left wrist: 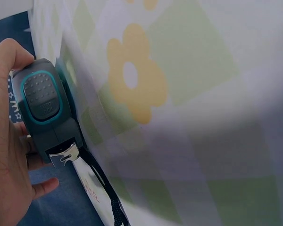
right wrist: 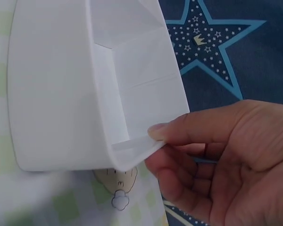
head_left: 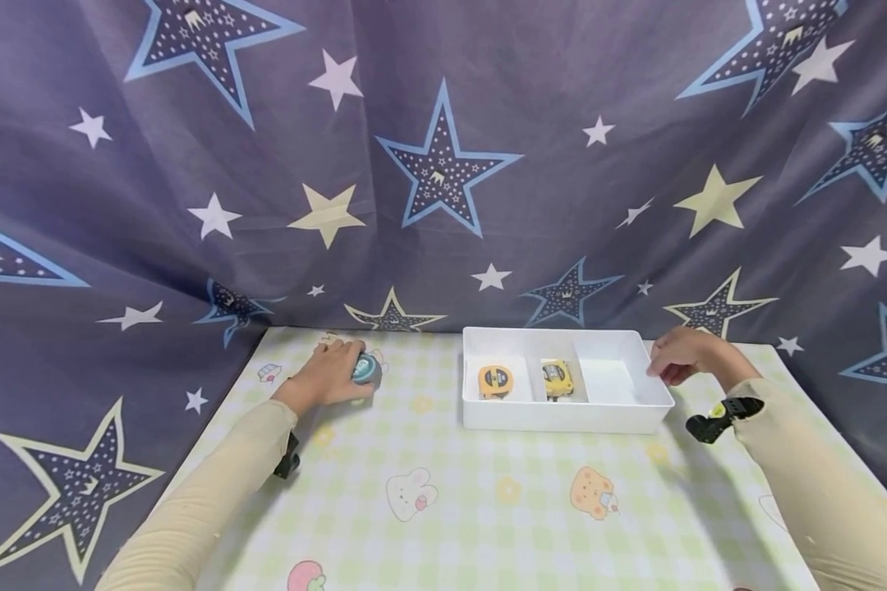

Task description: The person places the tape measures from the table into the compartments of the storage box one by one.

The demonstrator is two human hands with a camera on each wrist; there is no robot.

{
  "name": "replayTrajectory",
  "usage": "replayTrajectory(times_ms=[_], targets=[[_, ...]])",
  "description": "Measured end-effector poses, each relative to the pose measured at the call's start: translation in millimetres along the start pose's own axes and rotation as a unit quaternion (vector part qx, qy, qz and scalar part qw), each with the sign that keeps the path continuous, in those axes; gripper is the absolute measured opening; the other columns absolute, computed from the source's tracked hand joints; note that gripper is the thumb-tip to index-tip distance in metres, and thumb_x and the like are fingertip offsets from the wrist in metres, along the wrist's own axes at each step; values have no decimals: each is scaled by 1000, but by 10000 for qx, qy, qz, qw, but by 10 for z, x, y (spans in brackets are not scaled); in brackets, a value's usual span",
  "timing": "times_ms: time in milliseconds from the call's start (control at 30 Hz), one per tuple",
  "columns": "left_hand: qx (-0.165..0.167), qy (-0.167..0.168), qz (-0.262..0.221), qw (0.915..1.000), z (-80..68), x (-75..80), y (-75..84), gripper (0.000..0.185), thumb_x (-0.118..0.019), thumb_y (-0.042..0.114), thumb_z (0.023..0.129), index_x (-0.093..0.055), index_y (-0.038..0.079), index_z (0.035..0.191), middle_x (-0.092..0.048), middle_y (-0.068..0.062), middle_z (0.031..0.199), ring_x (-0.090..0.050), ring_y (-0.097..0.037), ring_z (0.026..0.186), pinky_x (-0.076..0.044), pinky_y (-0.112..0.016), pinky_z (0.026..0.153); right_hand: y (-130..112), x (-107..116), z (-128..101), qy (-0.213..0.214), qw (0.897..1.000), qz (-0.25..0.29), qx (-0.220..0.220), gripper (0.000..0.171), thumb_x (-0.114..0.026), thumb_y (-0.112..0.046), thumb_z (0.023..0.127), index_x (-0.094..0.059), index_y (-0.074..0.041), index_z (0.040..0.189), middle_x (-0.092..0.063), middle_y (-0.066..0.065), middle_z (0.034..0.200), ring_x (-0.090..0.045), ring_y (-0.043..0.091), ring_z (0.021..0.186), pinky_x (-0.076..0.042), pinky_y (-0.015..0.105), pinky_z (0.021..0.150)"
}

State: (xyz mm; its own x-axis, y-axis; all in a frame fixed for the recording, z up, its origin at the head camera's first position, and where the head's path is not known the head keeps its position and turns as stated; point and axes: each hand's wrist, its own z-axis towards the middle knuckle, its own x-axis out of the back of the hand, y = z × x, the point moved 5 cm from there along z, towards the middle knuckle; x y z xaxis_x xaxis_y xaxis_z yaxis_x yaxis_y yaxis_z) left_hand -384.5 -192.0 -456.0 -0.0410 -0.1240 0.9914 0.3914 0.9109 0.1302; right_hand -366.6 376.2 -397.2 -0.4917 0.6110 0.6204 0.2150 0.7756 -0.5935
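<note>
At the table's back left, my left hand (head_left: pixel 328 374) grips a teal and dark grey tape measure (head_left: pixel 365 368). In the left wrist view the tape measure (left wrist: pixel 41 96) shows its ribbed button, metal end hook and a dark wrist strap hanging down. My right hand (head_left: pixel 691 356) pinches the right-end rim of a white divided box (head_left: pixel 562 417), thumb over the inside of the wall in the right wrist view. An orange-yellow tape measure (head_left: pixel 495 381) lies in the box's left compartment. A yellow and black tape measure (head_left: pixel 558 378) sits in the middle one; the right compartment holds nothing.
A pale green checked tablecloth (head_left: pixel 473 525) with cartoon prints covers the table. Directly behind the box hangs a dark blue star-patterned curtain (head_left: pixel 414 271), which also runs along the left and right sides.
</note>
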Motion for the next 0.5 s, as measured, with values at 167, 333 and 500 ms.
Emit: replayTrajectory(times_ms=[167, 333, 500], targets=[[-76, 57, 0, 10000, 3, -9, -23, 86, -64, 57, 85, -43, 2, 146, -60, -19, 128, -54, -37, 119, -31, -71, 109, -38, 19, 42, -199, 9997, 86, -109, 21, -73, -5, 89, -59, -10, 74, -62, -1, 66, -61, 9, 63, -57, 27, 66], [-54, 75, -59, 9999, 5, 15, -31, 86, -67, 55, 84, -44, 1, 146, -60, -19, 130, -54, -37, 120, -32, -69, 109, -30, 40, 60, -403, 9986, 310, -157, 13, -71, -5, 91, -63, -6, 81, -65, -1, 68, -64, 9, 65, -58, 27, 68], [-42, 53, -16, 10000, 16, 16, -30, 84, -68, 56, 83, -45, 4, 145, -59, -17, 129, -54, -37, 120, -33, -67, 109, 7, 47, 56, -670, 9963, 511, -161, 9, -65, -2, 95, -67, -5, 86, -67, -1, 69, -66, 8, 66, -59, 25, 70]])
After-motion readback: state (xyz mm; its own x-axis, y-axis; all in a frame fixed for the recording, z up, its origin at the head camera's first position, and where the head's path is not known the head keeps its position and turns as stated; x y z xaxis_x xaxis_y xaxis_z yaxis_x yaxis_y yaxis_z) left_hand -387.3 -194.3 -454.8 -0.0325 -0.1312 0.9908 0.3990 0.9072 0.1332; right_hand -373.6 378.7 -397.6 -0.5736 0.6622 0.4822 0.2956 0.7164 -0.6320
